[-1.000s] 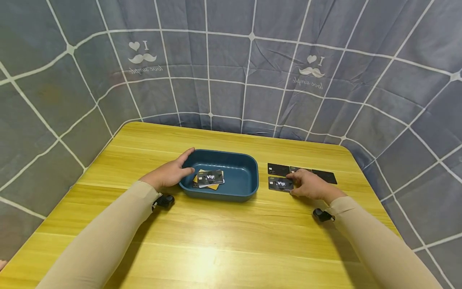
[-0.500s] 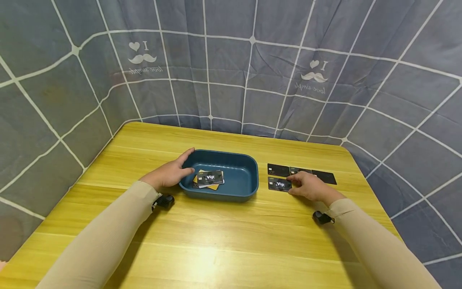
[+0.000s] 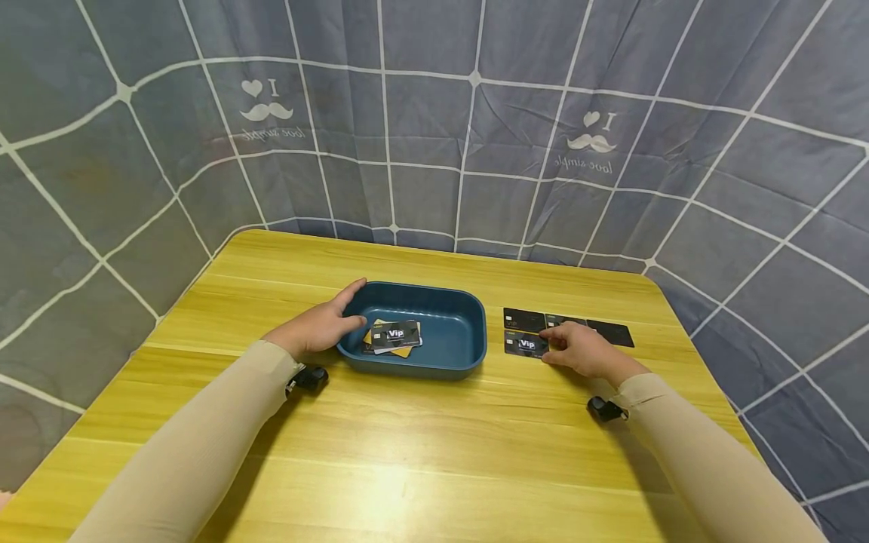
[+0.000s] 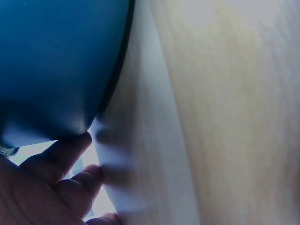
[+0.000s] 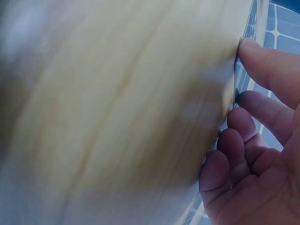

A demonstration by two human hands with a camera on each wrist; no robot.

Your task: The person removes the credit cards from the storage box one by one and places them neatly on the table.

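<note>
Both my hands rest on a yellow wooden table [image 3: 421, 452], which stands in front of a grey curtain [image 3: 475, 151] crossed by white lines. My left hand [image 3: 319, 328] lies against the left end of a deep blue tray [image 3: 462, 358], fingers relaxed along the rim and thumb at the near wall, steadying it rather than gripping it. Inside the tray lie a few cards, a black Vip card [image 3: 395, 333] uppermost over a yellow one [image 3: 403, 351]. To the right of the tray, a small group of black cards [image 3: 523, 320] lies flat on the table in two short rows. My right hand [image 3: 584, 351] covers the near right part of that group, fingertips lightly curled and touching the black card with white Vip lettering [image 3: 526, 345]; I cannot tell whether the card is pinched yet or only touched, since it lies flat on the wood. I judge the step in hand to be picking this card up. The next move calls for getting a fingertip under its thin edge, perhaps by sliding it, then lifting it across into the tray beside the others.
</note>
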